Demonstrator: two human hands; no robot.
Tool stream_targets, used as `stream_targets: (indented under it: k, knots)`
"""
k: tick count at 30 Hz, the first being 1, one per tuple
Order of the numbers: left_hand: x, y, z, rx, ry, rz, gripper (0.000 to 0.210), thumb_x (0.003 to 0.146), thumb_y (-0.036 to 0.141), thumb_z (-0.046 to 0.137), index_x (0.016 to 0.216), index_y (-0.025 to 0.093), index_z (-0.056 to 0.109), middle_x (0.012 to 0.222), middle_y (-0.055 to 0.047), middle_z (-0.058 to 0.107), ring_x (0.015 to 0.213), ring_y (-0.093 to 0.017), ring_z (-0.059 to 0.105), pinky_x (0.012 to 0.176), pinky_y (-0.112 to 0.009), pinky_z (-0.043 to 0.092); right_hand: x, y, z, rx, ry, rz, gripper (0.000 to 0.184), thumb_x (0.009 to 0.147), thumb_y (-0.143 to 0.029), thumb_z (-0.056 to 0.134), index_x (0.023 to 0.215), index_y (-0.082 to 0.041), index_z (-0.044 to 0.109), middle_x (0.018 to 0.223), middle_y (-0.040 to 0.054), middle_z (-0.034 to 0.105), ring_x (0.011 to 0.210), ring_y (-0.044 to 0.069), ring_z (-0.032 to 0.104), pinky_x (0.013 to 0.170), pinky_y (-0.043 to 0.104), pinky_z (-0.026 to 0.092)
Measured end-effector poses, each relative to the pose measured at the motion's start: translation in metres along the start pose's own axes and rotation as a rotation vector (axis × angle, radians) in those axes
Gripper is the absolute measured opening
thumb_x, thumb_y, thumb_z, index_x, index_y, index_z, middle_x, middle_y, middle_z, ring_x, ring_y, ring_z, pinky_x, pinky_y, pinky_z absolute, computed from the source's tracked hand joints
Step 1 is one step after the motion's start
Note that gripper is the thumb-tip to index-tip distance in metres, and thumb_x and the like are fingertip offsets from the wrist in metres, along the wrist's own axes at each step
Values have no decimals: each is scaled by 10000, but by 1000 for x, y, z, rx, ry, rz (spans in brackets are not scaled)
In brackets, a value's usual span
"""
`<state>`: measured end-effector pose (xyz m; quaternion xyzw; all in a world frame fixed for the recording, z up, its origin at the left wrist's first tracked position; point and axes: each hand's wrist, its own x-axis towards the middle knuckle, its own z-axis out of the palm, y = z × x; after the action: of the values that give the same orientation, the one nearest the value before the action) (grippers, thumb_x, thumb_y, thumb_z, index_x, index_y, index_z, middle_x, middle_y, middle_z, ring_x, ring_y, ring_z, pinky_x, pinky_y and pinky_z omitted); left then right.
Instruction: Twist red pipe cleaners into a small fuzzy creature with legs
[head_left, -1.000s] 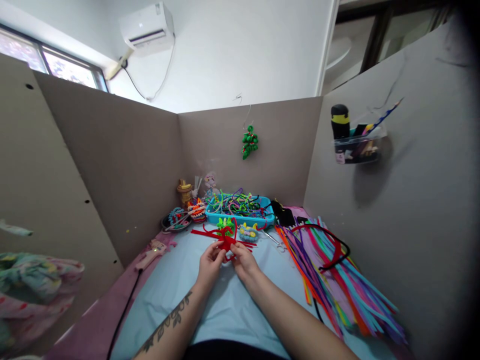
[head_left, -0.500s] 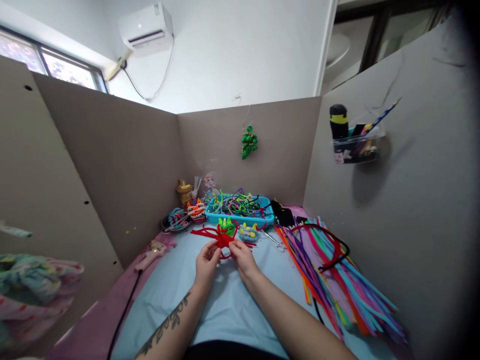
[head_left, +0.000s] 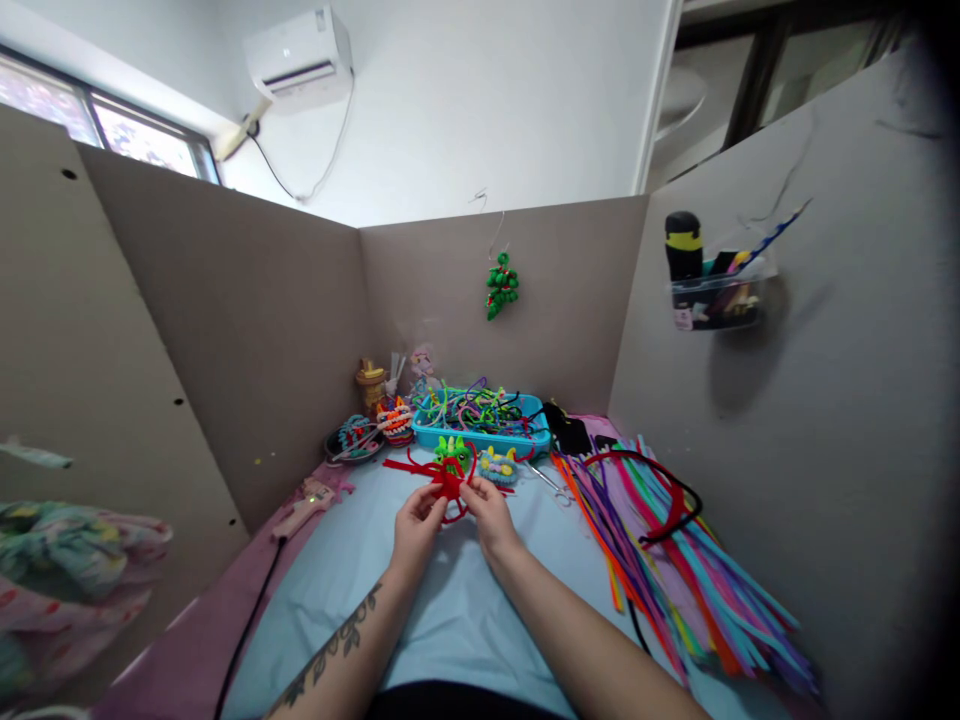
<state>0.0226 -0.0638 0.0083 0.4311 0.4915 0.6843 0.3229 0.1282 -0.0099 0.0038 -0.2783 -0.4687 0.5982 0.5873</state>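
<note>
Red pipe cleaners, bent into a small woven piece with loose ends sticking out, are held up between my two hands. My left hand pinches the piece at its left side, fingers closed. On the opposite side my right hand grips it between thumb and fingers. Just behind lies a green pipe-cleaner figure, partly hidden by the red strands. A blue and yellow pipe-cleaner figure sits beside it to the right.
A blue tray of tangled pipe-cleaner scraps stands at the back. Scissors lie to its front right, near a long bundle of colourful pipe cleaners. At left rest a corded glue gun and a dark bowl. Grey panels enclose the table.
Both hands stay at nearly the same spot on the red piece, and its loops have shifted slightly. The whole view has moved a little to the side.
</note>
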Motion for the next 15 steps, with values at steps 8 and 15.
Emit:
stream_targets:
  k: [8,15]
  knots:
    - [2,0,-1,-33,9,-46,394,634,347,710,949,133,612,748,-42,668,530,-97,527,442,-185,364,12,1,-10,77,23,32,254,593,-365,698,572,-183,522,538,-44,489,522,99,404,534,234,319]
    - [1,0,-1,-103,-66,-85,406,616,356,727,931,127,609,622,7,619,425,-56,427,411,-180,303,15,5,-15,57,-42,119,251,580,-391,704,591,-176,573,563,-19,567,557,131,493,561,249,357]
